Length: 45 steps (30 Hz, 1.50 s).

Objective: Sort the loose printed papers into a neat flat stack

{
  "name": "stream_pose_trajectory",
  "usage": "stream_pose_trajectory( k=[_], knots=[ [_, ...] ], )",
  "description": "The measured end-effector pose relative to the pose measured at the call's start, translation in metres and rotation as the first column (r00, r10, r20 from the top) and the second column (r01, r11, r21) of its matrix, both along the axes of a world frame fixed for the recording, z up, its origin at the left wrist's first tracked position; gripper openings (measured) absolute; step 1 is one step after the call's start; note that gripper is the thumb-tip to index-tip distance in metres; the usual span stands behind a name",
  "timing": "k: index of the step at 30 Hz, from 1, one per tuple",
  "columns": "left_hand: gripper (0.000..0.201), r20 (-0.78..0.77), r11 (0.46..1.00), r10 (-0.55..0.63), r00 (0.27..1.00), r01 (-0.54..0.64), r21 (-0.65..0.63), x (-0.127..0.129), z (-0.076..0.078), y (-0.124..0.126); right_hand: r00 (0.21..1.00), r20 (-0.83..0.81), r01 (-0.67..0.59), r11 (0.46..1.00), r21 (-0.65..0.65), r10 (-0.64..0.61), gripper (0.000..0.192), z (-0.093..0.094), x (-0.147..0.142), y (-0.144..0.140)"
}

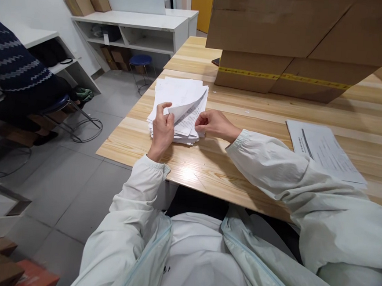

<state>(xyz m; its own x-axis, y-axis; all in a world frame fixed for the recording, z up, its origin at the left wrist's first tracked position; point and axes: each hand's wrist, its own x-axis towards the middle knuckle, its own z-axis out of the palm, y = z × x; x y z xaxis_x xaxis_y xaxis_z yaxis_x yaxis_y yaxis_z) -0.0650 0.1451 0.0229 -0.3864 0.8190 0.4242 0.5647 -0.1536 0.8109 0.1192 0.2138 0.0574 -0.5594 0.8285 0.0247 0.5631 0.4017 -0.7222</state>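
A stack of printed paper (pixel 178 89) lies near the left edge of the wooden table, its sheets slightly uneven. The top sheet (pixel 187 103) is lifted and curled over toward the left, baring the text of the page beneath. My left hand (pixel 163 127) is at the stack's left side, its thumb and fingers closed on the turned-up sheet. At the right edge of the stack, my right hand (pixel 217 124) pinches the edge of a printed sheet (pixel 189 121) between thumb and forefinger. Its fingertips partly hide that edge.
Cardboard boxes (pixel 249 72) with yellow tape are piled at the table's back right. A grey printed packet (pixel 323 149) lies right of my forearm. Over at the left, a person in a patterned sweater (pixel 15 58) sits on a stool. A blue stool (pixel 140 60) stands by white shelves (pixel 128 19).
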Motion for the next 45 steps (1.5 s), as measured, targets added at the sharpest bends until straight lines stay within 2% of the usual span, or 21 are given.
stream_pose_trajectory(
  k=[2, 4, 7, 11, 16, 21, 25, 28, 32, 37, 39, 42, 45],
  knots=[
    [0.042, 0.004, 0.999, -0.021, 1.0, 0.021, 0.027, 0.001, 0.001, -0.002, 0.999, 0.044, 0.031, 0.999, -0.007, -0.031, 0.008, 0.003, -0.001, -0.001],
    [0.04, -0.018, 0.996, -0.078, 0.997, 0.078, 0.032, 0.001, 0.002, -0.004, 0.995, 0.082, 0.063, 0.998, -0.012, -0.062, 0.009, 0.005, -0.002, -0.002],
    [0.035, -0.046, 0.983, -0.181, 0.982, 0.179, -0.031, -0.001, 0.003, -0.006, 0.988, 0.119, 0.096, 0.995, 0.023, -0.098, 0.016, 0.004, -0.005, -0.002],
    [0.03, -0.043, 0.959, -0.255, 0.966, 0.247, -0.137, -0.006, 0.005, -0.009, 0.99, 0.097, 0.102, 0.994, 0.037, -0.105, 0.026, 0.002, -0.008, -0.002],
    [0.048, 0.092, 0.898, -0.403, 0.911, 0.412, -0.152, -0.018, 0.004, -0.011, 0.996, 0.05, 0.072, 0.997, 0.019, -0.073, 0.033, -0.001, -0.009, 0.0],
    [0.051, 0.238, 0.875, -0.44, 0.866, 0.474, -0.103, -0.023, -0.002, -0.008, 0.999, -0.052, 0.014, 0.999, -0.051, -0.017, 0.033, -0.006, -0.01, 0.003],
    [0.052, 0.241, 0.885, -0.425, 0.872, 0.457, -0.093, -0.021, -0.001, -0.008, 0.977, -0.204, -0.117, 0.963, -0.243, 0.067, 0.036, -0.001, -0.006, -0.001],
    [0.049, 0.201, 0.902, -0.389, 0.899, 0.416, -0.116, -0.017, 0.0, -0.009, 0.968, -0.227, -0.174, 0.931, -0.322, 0.103, 0.035, 0.004, -0.004, -0.004],
    [0.045, 0.147, 0.917, -0.363, 0.92, 0.38, -0.117, -0.014, -0.001, -0.009, 0.973, -0.222, -0.132, 0.936, -0.328, 0.059, 0.03, 0.002, -0.008, -0.005],
    [0.044, 0.126, 0.914, -0.377, 0.918, 0.39, -0.109, -0.013, 0.0, -0.01, 0.973, -0.228, -0.046, 0.945, -0.324, -0.03, 0.023, -0.007, -0.015, -0.006],
    [0.037, 0.115, 0.919, -0.367, 0.923, 0.379, -0.105, -0.012, 0.0, -0.009, 0.971, -0.235, -0.028, 0.949, -0.315, -0.049, 0.021, -0.01, -0.016, -0.006],
    [0.018, 0.124, 0.957, -0.281, 0.952, 0.288, -0.041, -0.011, -0.003, -0.005, 0.974, -0.217, -0.008, 0.95, -0.313, -0.063, 0.017, -0.014, -0.017, -0.005],
    [0.016, 0.241, 0.988, -0.148, 0.959, 0.132, 0.081, -0.011, -0.011, 0.004, 0.987, -0.154, 0.003, 0.959, -0.283, -0.049, 0.013, -0.016, -0.017, -0.005]
  ],
)
